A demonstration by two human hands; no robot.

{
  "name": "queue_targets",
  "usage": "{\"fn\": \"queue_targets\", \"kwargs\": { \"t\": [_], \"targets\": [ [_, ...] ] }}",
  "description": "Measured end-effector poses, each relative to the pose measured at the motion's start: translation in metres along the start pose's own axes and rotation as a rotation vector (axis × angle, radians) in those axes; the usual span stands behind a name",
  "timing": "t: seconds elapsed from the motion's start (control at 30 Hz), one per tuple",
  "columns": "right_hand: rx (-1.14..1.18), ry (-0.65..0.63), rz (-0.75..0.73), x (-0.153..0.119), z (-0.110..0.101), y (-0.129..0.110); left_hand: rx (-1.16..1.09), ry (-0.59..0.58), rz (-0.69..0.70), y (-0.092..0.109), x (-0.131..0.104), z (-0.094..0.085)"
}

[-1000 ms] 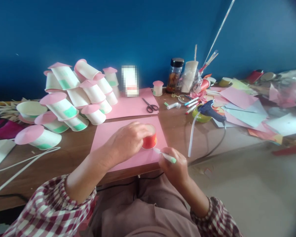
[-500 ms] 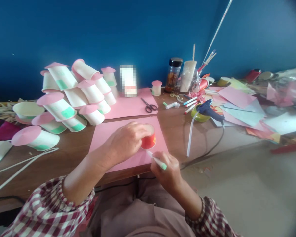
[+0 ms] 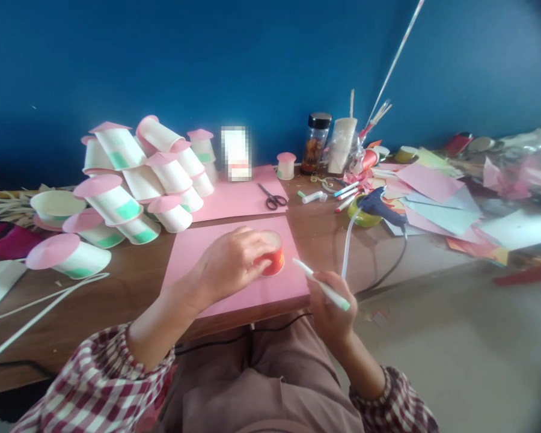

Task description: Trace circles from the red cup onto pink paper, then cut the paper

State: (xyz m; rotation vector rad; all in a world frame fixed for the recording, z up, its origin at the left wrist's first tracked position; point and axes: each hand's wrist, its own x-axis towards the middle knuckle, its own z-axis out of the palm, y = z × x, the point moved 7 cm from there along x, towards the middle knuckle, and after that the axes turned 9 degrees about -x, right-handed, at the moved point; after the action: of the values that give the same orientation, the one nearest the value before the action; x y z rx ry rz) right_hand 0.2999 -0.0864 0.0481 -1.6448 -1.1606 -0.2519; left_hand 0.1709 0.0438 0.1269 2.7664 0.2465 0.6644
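Note:
My left hand (image 3: 237, 264) is closed around the side of a small red paper cup (image 3: 277, 260), which stands on a pink sheet of paper (image 3: 216, 300). Its far side and pale top face show past my fingers. To the right, my right hand (image 3: 336, 304) grips a white marker pen (image 3: 327, 288) with a green end; its tip points at the cup from a short distance. Behind the sheet, black-handled scissors (image 3: 273, 198) lie on a second pink sheet (image 3: 228, 198).
Paper cups with pink tops (image 3: 162, 174) are stacked at the left. A white cable (image 3: 45, 316) crosses the table's left side. At the right are a glue gun (image 3: 379, 204), several markers (image 3: 346, 195), a dark-lidded jar (image 3: 316, 144) and loose coloured paper (image 3: 442, 198).
My right hand has drawn the marker away from the cup, right and slightly down. My left hand stays on the cup, its fingers slightly shifted. The view has tilted slightly.

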Motion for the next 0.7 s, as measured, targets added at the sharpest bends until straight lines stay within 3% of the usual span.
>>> {"fn": "queue_targets", "kwargs": {
  "t": [0.13, 0.23, 0.37, 0.43, 0.5, 0.7],
  "targets": [
    [0.026, 0.064, 0.02, -0.004, -0.007, 0.001, 0.021, 0.125, 0.003, -0.007, -0.009, -0.005],
    [0.058, 0.093, 0.035, -0.006, -0.016, 0.003, 0.007, 0.224, -0.031, -0.014, -0.015, -0.018],
    [0.093, 0.117, 0.068, -0.009, -0.03, 0.008, 0.014, 0.478, -0.138, -0.022, -0.022, -0.046],
    [0.097, 0.119, 0.054, -0.011, -0.036, 0.009, 0.051, 0.586, -0.152, -0.019, -0.023, -0.052],
    [0.092, 0.101, 0.01, -0.009, -0.041, 0.006, 0.086, 0.602, -0.127, -0.01, -0.021, -0.045],
    [-0.056, -0.07, -0.226, 0.008, -0.052, -0.014, 0.101, 0.396, 0.082, 0.044, -0.012, 0.01]
  ]
}}
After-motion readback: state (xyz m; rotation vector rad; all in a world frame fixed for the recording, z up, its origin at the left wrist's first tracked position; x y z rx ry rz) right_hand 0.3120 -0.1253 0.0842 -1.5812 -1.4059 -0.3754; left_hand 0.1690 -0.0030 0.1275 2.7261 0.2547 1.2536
